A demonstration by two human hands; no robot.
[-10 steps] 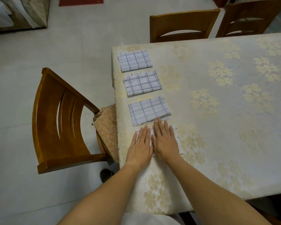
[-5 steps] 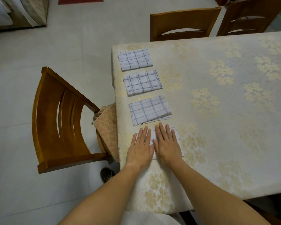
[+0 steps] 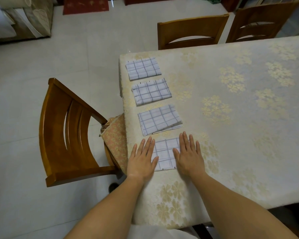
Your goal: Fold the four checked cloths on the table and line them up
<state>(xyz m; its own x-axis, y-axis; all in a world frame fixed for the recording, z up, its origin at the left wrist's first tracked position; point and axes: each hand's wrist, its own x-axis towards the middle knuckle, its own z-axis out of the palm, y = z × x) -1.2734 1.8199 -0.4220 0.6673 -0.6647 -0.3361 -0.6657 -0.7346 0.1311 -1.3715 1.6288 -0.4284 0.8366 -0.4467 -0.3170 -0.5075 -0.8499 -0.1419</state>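
Four folded white cloths with blue checks lie in a column along the table's left edge: the farthest cloth [image 3: 143, 68], the second cloth [image 3: 151, 91], the third cloth [image 3: 160, 119] with its layers slightly fanned, and the nearest cloth [image 3: 165, 153]. My left hand [image 3: 142, 159] lies flat on the nearest cloth's left side. My right hand [image 3: 188, 155] lies flat on its right side. Both palms face down with fingers extended, gripping nothing. The cloth's middle shows between the hands.
The table [image 3: 240, 118] wears a cream cloth with gold flowers. A wooden chair [image 3: 66, 133] with a patterned cushion stands at the left edge. Two more chairs [image 3: 192, 31] stand at the far side. Tiled floor lies to the left.
My hands, side by side on the nearest cloth before, have slid apart to its left and right sides, uncovering its middle. The other three cloths have not moved.
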